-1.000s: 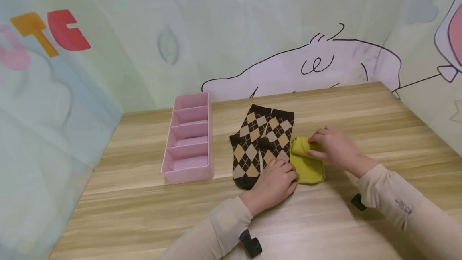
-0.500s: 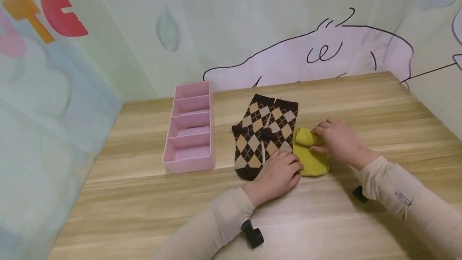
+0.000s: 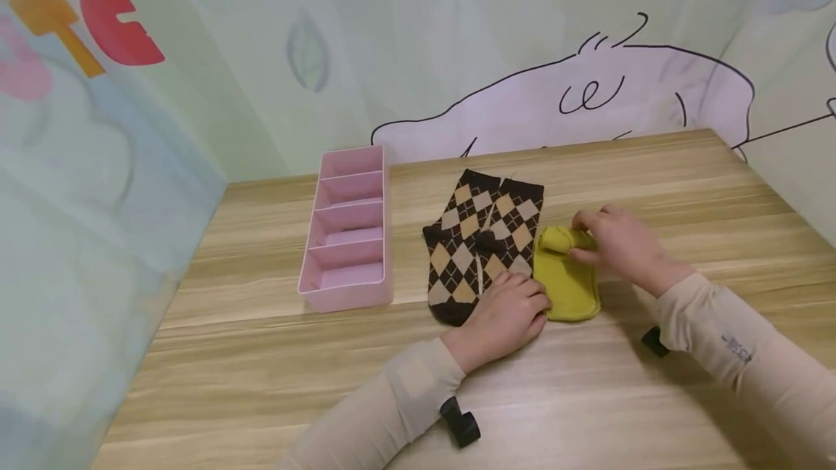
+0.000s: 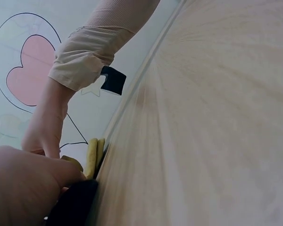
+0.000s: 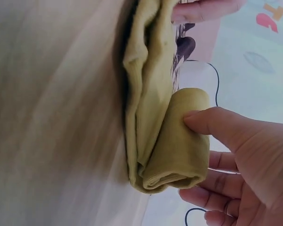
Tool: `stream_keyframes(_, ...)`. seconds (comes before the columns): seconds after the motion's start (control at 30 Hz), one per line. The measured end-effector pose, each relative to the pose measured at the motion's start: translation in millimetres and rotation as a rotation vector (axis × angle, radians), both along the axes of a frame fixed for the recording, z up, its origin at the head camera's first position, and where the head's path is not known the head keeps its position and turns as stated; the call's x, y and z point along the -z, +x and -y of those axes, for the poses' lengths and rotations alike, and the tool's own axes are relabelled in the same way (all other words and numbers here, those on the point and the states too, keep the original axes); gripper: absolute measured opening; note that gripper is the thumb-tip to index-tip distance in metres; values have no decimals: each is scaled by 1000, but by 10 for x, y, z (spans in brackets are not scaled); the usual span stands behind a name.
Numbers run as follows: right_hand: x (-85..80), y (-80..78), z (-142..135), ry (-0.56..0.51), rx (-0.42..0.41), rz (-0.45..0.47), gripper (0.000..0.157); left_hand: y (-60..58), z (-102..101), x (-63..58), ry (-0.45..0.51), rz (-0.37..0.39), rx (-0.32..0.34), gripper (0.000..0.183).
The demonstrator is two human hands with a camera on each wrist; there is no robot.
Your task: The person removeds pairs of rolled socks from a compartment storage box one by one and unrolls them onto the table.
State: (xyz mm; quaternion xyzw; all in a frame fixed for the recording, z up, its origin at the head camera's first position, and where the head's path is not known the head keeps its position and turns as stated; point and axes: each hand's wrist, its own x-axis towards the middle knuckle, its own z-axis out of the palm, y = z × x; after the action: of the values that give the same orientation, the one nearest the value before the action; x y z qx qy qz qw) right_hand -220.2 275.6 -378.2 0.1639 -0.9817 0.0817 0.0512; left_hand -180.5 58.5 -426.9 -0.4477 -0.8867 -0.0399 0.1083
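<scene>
A pair of yellow-green socks (image 3: 567, 289) lies on the table, its far end rolled up. My right hand (image 3: 630, 249) pinches that roll; in the right wrist view the thumb presses on the rolled sock (image 5: 181, 141) with fingers behind it. My left hand (image 3: 506, 318) rests over the toe of the nearer argyle sock (image 3: 512, 227), fingertips touching the left edge of the yellow-green socks. A second argyle sock (image 3: 453, 260) lies flat beside it. The left wrist view shows my left hand (image 4: 30, 186) low on the table, its fingertips mostly hidden.
Left of the socks stands a pink organizer box (image 3: 388, 274) with several compartments in a row. The wood-grain table (image 3: 274, 390) meets a printed cloth backdrop (image 3: 418, 42) at the back and sides. A black strap piece (image 3: 460, 423) hangs at the left wrist.
The head view has tilted slightly. My right hand has shifted a little away with the roll, and more of the flat yellow-green sock shows in front of it. The left hand stays in place.
</scene>
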Motion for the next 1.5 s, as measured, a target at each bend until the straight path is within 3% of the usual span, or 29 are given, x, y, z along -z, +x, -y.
stream_keyframes(0.43, -11, -89, -28, -39, -26, -101, 25, 12, 11, -12, -15, -9, 3, 21)
stream_keyframes(0.77, 58, -236, -61, -91, -107, -300, 7, 22, 15, 11, 4, -33, -2, 19)
stream_keyframes(1.03, 17, -301, -62, -39, -67, -172, 9, 15, 14, 23, 31, -33, -1, 19)
stream_keyframes(1.27, 24, -330, -62, 28, -18, -24, 34, 31, 20, 20, 41, -41, -3, 18)
stream_keyframes(1.5, 47, -375, -85, 52, -18, -3, 41, 32, 22, 17, 45, -42, -2, 17)
